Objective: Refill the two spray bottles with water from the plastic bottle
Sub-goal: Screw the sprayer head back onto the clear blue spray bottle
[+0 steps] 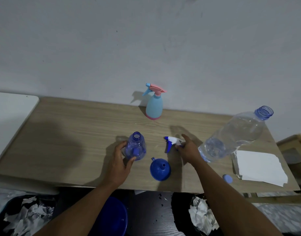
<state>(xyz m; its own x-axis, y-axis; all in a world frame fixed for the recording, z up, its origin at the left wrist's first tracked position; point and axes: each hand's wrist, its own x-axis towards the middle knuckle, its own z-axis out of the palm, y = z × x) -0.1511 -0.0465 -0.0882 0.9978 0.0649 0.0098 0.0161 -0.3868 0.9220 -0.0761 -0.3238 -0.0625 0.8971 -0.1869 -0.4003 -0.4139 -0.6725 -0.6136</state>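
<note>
So the left hand is wrapped around the clear blue spray bottle, thumb on the near side and fingers round the far side. The bottle stands upright on the wooden tabletop, roughly in the middle, with its neck open and no sprayer on it. The white-and-blue trigger head lies on the tabletop just to the right of it, and the right hand is pinching its back end, thumb on top and fingers tucked underneath. Between the two hands, closer to the front edge, there's a blue funnel sitting wide end down with the spout pointing up. The big clear plastic bottle stands uncapped on the right side; honestly can't tell how much water is in it. Its blue cap sits near the front edge, beside some white paper sheets. The other spray bottle, the light blue and pink one, is at the back against the wall with its sprayer screwed on, well apart from both hands. Under the tabletop you can see a blue basin and some crumpled paper.
</note>
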